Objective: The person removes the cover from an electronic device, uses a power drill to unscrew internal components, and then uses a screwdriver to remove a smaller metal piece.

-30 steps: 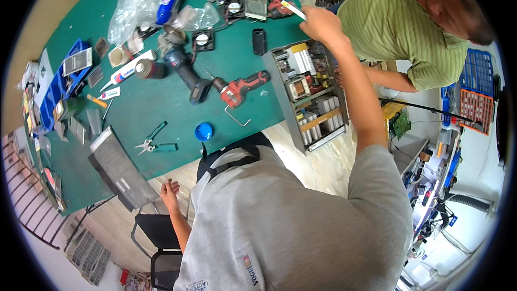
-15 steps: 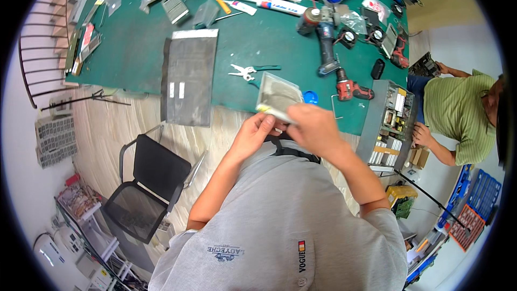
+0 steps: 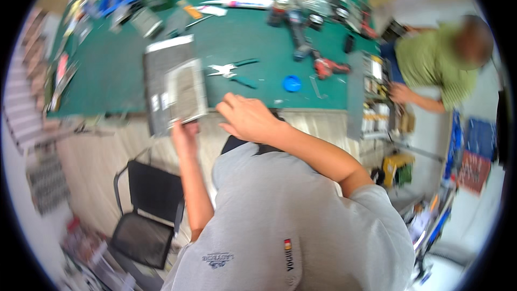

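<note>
The left hand (image 3: 184,131) holds the near edge of a small grey bag (image 3: 186,92), a flat packet with a pale border; its grip is closed on the lower edge, thumb and fingers pinching it. The packet's long axis runs away from the person, from the near edge of the green tabletop (image 3: 113,70) toward its middle, tilted slightly to the right at the top. It lies over a larger dark grey sheet (image 3: 161,64) whose long side points the same way and whose near end hangs past the tabletop edge.

The right hand (image 3: 245,117) hovers just beside the packet's right side, near the tabletop edge; its fingers are loosely curled and hold nothing that shows, though motion blur makes the fingertips hard to read.

Just beyond the right hand lie green-handled pliers (image 3: 232,70), their long axis roughly left to right, jaws toward the packet. A round blue cap (image 3: 291,83) sits to their right, and a red and black power drill (image 3: 323,64) lies farther right. Tubes, boxes and small parts crowd the far side, too blurred to name. Another person in a green shirt (image 3: 431,67) reaches into a parts rack (image 3: 371,102) at the tabletop's right end. A black chair (image 3: 145,210) stands below the left arm.
</note>
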The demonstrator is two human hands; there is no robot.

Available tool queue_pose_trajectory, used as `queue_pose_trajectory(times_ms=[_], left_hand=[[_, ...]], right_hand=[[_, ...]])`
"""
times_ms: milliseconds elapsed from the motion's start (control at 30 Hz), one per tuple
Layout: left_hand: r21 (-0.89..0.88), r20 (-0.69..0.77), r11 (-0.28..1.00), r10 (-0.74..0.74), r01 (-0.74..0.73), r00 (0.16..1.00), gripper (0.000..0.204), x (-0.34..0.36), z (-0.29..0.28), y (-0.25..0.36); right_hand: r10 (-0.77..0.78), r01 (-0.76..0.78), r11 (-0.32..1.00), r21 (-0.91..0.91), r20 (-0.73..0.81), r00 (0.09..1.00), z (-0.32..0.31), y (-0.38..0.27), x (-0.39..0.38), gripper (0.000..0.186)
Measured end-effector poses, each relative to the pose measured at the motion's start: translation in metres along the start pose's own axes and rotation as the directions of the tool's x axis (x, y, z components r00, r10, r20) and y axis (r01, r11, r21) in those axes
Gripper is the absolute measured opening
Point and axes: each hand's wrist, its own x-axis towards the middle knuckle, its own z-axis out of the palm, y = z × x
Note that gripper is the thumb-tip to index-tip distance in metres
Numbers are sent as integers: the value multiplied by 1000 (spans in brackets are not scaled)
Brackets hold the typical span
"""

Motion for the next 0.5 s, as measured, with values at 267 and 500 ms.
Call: queue_pose_trajectory(times_ms=[267, 500], left_hand=[[-138, 78, 981, -126, 136, 989, 32, 140, -119, 22], [205, -175, 890, -375, 406, 910, 50, 134, -116, 7]], right_hand=[[513, -501, 858, -114, 175, 840, 18, 73, -128, 31], [859, -867, 486, -108, 241, 452, 37, 92, -260, 32]])
